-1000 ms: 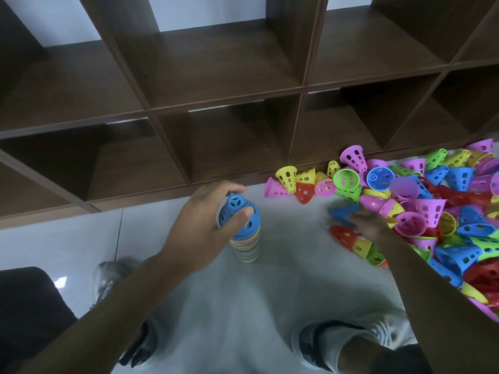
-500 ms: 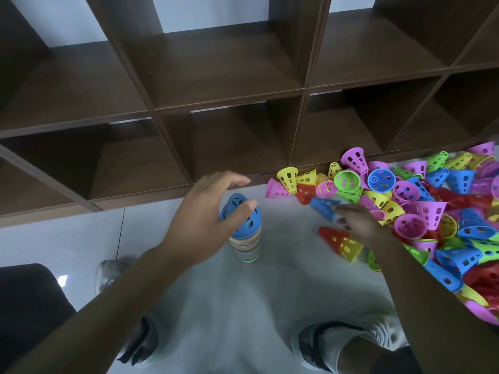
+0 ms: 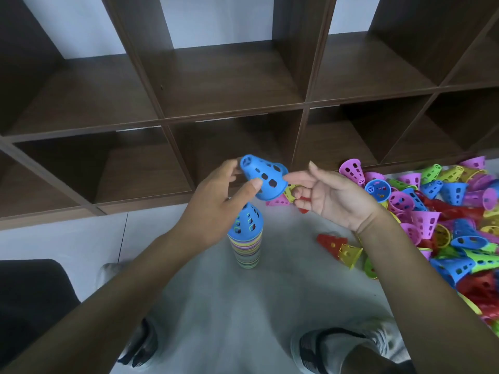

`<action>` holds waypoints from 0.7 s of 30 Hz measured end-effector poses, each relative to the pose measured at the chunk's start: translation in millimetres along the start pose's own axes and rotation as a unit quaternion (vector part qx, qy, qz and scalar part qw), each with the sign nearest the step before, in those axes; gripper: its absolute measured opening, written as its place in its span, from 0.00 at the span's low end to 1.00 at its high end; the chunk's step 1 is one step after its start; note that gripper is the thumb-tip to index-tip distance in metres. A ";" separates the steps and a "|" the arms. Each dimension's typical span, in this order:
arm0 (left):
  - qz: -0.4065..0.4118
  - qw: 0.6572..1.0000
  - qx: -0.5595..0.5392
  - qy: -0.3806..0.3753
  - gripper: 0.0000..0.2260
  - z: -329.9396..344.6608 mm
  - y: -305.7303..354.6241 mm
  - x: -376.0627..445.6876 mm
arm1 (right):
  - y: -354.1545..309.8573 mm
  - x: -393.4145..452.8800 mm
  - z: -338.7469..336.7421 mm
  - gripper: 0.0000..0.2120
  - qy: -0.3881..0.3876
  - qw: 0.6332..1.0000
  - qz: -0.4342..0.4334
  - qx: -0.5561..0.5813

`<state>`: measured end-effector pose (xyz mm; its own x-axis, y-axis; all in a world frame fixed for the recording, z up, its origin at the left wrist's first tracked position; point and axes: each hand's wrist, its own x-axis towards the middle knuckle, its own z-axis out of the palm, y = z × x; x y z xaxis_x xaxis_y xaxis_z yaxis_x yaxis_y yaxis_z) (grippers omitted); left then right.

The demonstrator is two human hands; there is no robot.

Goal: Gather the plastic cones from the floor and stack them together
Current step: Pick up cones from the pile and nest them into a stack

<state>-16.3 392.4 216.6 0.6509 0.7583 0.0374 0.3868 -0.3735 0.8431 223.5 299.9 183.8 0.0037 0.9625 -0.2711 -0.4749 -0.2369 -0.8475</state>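
our left hand pinches the blue cone; our right hand sits slack, fingers apart. a crooked drop could topple the stack.

Left hand pinching, right hand palm-up with fingers loose.

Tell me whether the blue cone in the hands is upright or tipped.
Tipped. The blue cone lies on its side above the stack, narrow end up-left, wide rim down-right, pinched by the left hand; the right hand is open beside it.
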 end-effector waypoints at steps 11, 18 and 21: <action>0.088 0.994 -0.025 0.057 0.12 -3.7 12.6 -14.1 | 3.3 -25.8 -28.7 0.21 0.091 0.990 0.045 -0.100; 0.139 0.980 -0.005 0.139 0.14 -10.1 18.3 -17.5 | 59.7 -43.6 -106.9 0.11 0.356 0.914 0.095 -0.168; 0.157 0.977 0.048 0.138 0.12 -10.0 19.1 -17.5 | 87.9 -48.6 -121.6 0.26 0.380 0.866 0.165 -0.281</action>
<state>-26.8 377.3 237.4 0.5515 0.7089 0.4396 0.2649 -0.6486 0.7135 288.6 216.3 67.1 0.6295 0.5160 -0.5810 -0.0581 -0.7144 -0.6974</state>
